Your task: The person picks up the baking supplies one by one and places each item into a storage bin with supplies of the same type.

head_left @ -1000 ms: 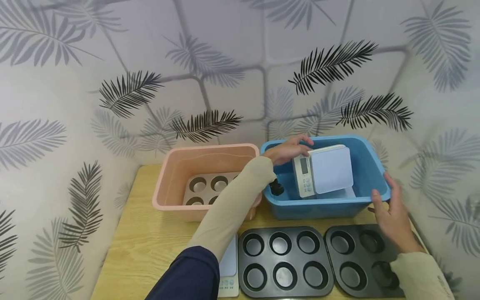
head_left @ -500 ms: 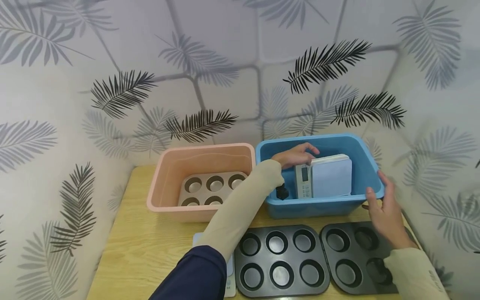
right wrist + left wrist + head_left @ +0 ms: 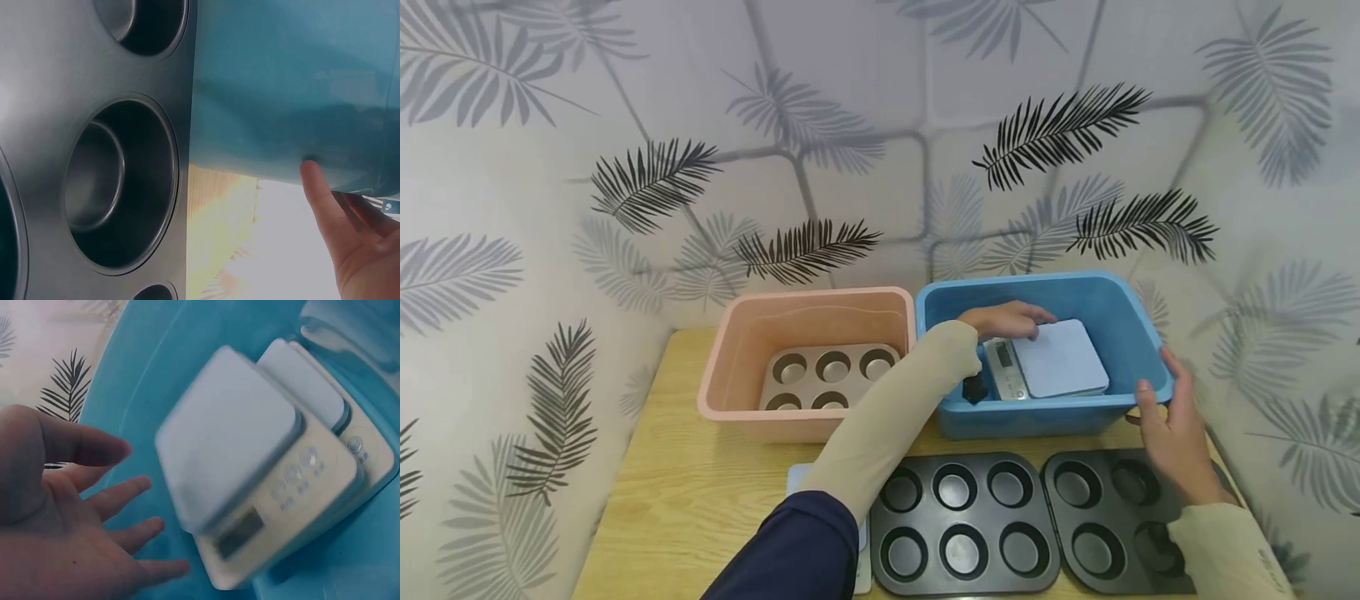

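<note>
Inside a blue plastic bin (image 3: pixel 1037 424) lies a kitchen scale (image 3: pixel 1063 360) with a pale square platform and a display strip. In the left wrist view, this upper scale (image 3: pixel 228 444) overlaps another scale (image 3: pixel 372 447). My left hand (image 3: pixel 1003 320) is over the bin; close up, the left hand (image 3: pixel 81 519) has its fingers spread beside the upper scale, a small gap apart. At the bin's right front corner, my right hand (image 3: pixel 1176 429) holds the rim. The right thumb presses the bin wall in the right wrist view, with the other fingers partly hidden behind.
A pink bin (image 3: pixel 808 422) with a light muffin tin (image 3: pixel 816 375) inside stands left of the blue one. Two dark muffin tins (image 3: pixel 966 525) (image 3: pixel 1093 521) lie in front on the wooden table (image 3: pixel 655 492). Another scale (image 3: pixel 801 475) is partly under the left arm.
The scale in the blue bin has gone from tilted up to lying flatter and lower. My left hand has moved right and come away from it. The right hand stays at the corner.
</note>
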The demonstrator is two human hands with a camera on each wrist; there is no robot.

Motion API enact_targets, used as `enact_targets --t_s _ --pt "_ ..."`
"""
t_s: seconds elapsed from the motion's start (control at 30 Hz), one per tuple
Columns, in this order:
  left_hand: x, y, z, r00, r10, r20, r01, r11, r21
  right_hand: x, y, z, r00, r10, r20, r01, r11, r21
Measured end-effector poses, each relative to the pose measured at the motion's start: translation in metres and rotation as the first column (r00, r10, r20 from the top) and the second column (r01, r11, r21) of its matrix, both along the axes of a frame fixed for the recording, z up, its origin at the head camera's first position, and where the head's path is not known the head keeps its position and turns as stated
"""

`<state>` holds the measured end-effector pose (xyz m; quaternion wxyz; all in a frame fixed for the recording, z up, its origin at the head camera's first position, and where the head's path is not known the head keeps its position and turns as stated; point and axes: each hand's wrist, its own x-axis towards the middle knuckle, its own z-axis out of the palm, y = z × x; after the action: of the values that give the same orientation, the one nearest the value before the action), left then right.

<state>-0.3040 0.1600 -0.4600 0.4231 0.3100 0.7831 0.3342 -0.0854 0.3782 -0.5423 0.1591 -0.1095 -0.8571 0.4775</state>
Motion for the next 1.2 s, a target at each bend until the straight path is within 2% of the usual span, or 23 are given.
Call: enact_targets --t_s 0.17,0.37,0.57,0.73,0.87,1.0,1.1,1.2 --pt "0.001 -0.003 0.003 0.999 0.015 0.029 -0.016 0.999 0.039 0.000 -0.002 0.001 1.000 0.001 0.000 -0.001 1.000 0.011" --pt "0.003 -0.006 0.008 0.998 0.033 0.046 -0.033 0.999 0.018 -0.001 -0.005 0.002 1.000 0.004 -0.018 -0.004 1.000 -0.003" --pt "0.004 -0.008 0.017 0.997 0.036 0.064 -0.036 0.999 0.003 -0.002 -0.004 0.001 1.000 -0.014 0.008 0.014 0.999 0.029" --pt "0.005 -0.012 0.024 0.997 0.037 0.065 -0.036 0.999 -0.006 -0.002 -0.003 0.000 1.000 -0.021 0.014 0.021 1.000 0.018" --pt "0.008 -0.021 0.026 0.997 0.042 0.057 -0.044 0.999 0.031 -0.002 -0.004 -0.003 1.000 -0.021 0.010 0.021 1.000 0.003" --pt "0.010 -0.032 0.025 0.994 0.061 0.087 -0.070 0.992 0.101 -0.002 -0.004 -0.004 1.000 -0.010 0.007 0.010 1.000 -0.010" --pt "0.013 -0.041 0.027 0.992 0.057 0.116 -0.078 0.981 0.180 -0.001 -0.003 -0.003 1.000 -0.006 0.008 0.006 1.000 -0.013" --pt "0.017 -0.050 0.031 0.992 0.029 0.123 -0.061 0.963 0.263 -0.001 -0.003 -0.001 1.000 -0.007 0.013 0.007 1.000 -0.008"
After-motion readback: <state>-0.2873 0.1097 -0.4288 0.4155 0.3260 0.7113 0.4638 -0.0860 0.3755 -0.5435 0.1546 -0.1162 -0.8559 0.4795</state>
